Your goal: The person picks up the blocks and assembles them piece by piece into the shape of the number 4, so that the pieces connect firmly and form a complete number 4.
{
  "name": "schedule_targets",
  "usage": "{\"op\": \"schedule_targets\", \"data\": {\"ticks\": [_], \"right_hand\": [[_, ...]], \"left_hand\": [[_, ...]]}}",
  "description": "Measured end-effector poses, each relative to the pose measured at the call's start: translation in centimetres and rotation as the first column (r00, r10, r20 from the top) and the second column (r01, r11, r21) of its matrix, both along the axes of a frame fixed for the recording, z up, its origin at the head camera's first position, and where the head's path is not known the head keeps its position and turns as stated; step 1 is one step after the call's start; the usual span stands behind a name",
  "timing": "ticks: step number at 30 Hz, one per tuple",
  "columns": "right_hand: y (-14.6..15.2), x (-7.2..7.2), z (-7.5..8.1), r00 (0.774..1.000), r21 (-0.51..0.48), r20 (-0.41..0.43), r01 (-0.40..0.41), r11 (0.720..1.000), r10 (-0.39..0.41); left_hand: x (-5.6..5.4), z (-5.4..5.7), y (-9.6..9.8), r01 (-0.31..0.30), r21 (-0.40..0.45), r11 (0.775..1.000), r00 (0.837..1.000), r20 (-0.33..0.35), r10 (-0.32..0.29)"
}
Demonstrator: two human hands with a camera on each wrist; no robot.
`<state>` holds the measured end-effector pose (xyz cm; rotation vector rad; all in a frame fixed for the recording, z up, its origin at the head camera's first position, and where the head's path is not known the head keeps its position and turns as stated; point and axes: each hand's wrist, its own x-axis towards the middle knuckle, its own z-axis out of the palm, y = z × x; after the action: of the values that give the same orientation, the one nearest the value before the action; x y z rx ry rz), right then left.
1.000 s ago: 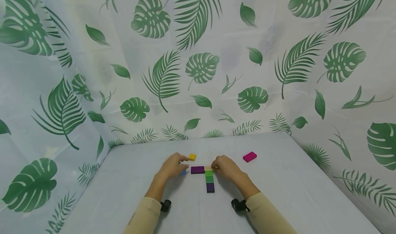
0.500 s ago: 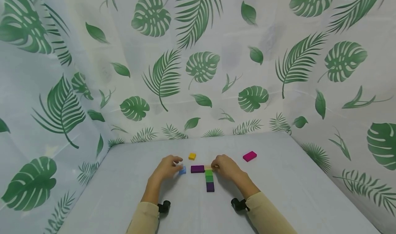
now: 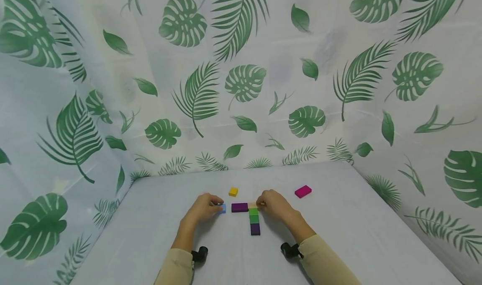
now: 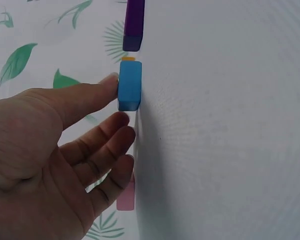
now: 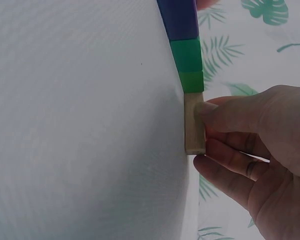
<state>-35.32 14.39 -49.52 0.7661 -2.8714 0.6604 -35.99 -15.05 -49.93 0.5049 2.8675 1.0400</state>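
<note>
Left of the row, my left hand (image 3: 204, 207) pinches a small blue block (image 4: 130, 86); its thumb lies against the block's side and the index finger is mostly hidden behind it. My right hand (image 3: 275, 204) grips a plain wooden block (image 5: 194, 125) between thumb and fingers. That wooden block abuts a light green block (image 5: 192, 81), followed by a darker green block (image 5: 187, 55) and a dark purple block (image 3: 255, 229) in a line toward me. A longer purple block (image 3: 239, 207) extends left from the wooden one, with a gap between it and the blue block.
Beyond the row lies a yellow block (image 3: 233, 191). A magenta block (image 3: 303, 191) rests farther right on the white table (image 3: 339, 234). In the left wrist view a pink block (image 4: 125, 197) shows behind the fingers. A leaf-print curtain (image 3: 244, 105) surrounds the table.
My left hand has drawn back left from near the yellow block and closed its fingers on the blue block. My right hand stays at the wooden block.
</note>
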Motion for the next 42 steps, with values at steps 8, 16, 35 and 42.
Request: {"op": "schedule_targets", "data": {"ticks": [8,16,35,42], "right_hand": [[-0.07,0.01,0.39,1.0,-0.007,-0.004,0.012,1.0,-0.012],[0.16,0.35,0.06,1.0,-0.016,0.001,0.006,1.0,-0.006],[0.03,0.25,-0.31,1.0,-0.011,-0.004,-0.015,1.0,0.015],[-0.02,0.09,-0.14,1.0,-0.005,-0.015,-0.009,1.0,0.008]], "left_hand": [[0.03,0.36,-0.01,0.021,0.003,1.0,1.0,-0.02,-0.021],[0.35,-0.08,0.36,0.013,0.012,1.0,1.0,-0.014,-0.013],[0.31,-0.5,0.43,-0.02,0.047,0.999,1.0,0.02,0.019],[0.18,-0.49,0.46,-0.002,0.062,0.998,1.0,0.007,0.002]]}}
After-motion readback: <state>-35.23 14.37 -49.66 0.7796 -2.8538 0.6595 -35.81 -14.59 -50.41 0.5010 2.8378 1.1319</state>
